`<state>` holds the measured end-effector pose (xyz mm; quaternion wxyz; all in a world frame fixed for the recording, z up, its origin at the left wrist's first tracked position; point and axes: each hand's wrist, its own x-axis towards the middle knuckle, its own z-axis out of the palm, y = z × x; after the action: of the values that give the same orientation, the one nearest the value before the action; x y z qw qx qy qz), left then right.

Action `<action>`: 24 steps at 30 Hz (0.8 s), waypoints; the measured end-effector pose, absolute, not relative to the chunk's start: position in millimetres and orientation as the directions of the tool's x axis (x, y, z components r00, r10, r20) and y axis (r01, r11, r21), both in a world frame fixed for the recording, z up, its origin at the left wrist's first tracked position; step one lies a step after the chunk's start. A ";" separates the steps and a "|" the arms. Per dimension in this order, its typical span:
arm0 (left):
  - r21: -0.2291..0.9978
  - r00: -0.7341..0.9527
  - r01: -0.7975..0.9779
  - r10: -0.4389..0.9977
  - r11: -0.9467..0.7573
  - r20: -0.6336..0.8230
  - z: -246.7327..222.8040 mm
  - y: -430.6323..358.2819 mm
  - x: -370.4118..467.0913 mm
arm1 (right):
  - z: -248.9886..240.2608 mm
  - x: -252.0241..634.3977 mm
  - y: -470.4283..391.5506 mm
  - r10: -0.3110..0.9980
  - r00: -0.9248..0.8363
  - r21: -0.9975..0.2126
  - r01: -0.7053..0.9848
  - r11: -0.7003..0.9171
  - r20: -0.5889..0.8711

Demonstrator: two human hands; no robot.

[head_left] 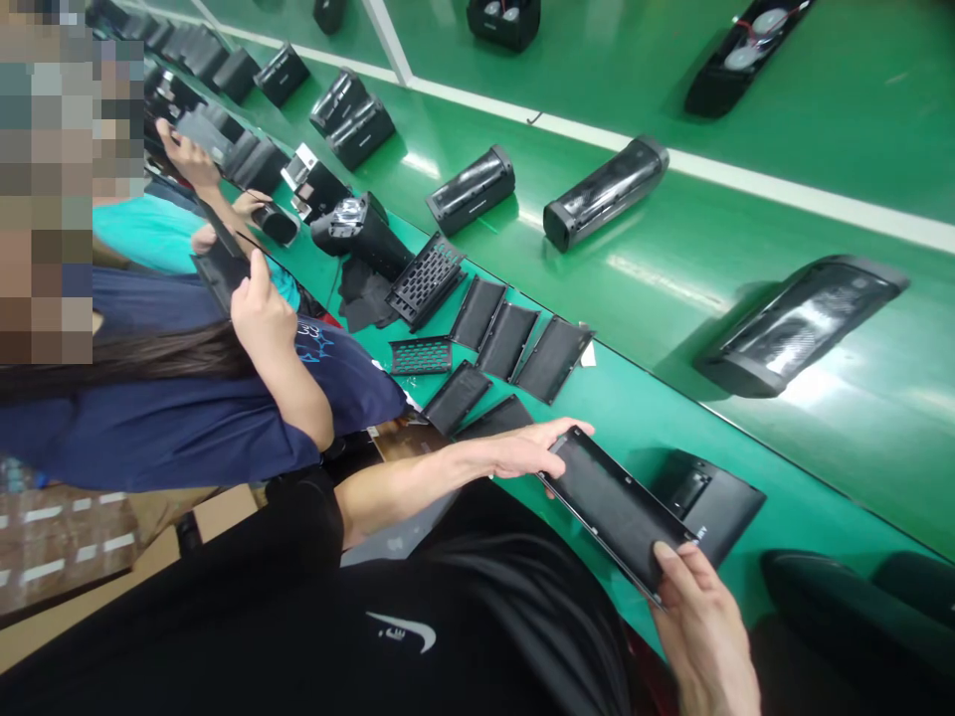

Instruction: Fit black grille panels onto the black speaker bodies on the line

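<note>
A long black plastic panel (616,507) with a raised rim and small clips along its edges is held between my two hands, its hollow side facing up. My left hand (529,452) grips the far-left end, thumb on the inner face. At the other end my right hand (693,587) pinches the panel with the thumb on top. Just beyond it, a black housing (708,502) with a rectangular recess sits on the green table. Several similar curved black panels (507,340) lie to the left of my left hand.
Black speaker-like units (806,323) stand on the green surface (642,298) past the table edge. Perforated black grilles (425,278) lie farther left. A co-worker in a dark blue shirt (186,398) handles a black part on my left. Dark rounded objects (843,617) are at the right.
</note>
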<state>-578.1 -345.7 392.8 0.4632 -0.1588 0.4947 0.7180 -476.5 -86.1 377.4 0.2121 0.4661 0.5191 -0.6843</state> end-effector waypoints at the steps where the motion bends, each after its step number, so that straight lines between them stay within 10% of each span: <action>1: 0.548 -0.507 -0.832 0.511 -0.082 -0.694 393.9 -345.6 -578.7 | 378.2 -476.9 -86.4 0.184 -0.448 -0.483 0.782 -0.395 -0.875; 24: 0.442 -0.475 -0.878 0.445 -0.183 -0.759 371.6 -343.1 -575.9 | 385.4 -482.4 -93.6 0.177 -0.431 -0.466 0.804 -0.371 -0.885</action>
<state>-575.9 -343.1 371.6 0.4525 -0.2401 0.4511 0.7308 -482.4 -93.6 385.4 0.2323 0.4802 0.5106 -0.6743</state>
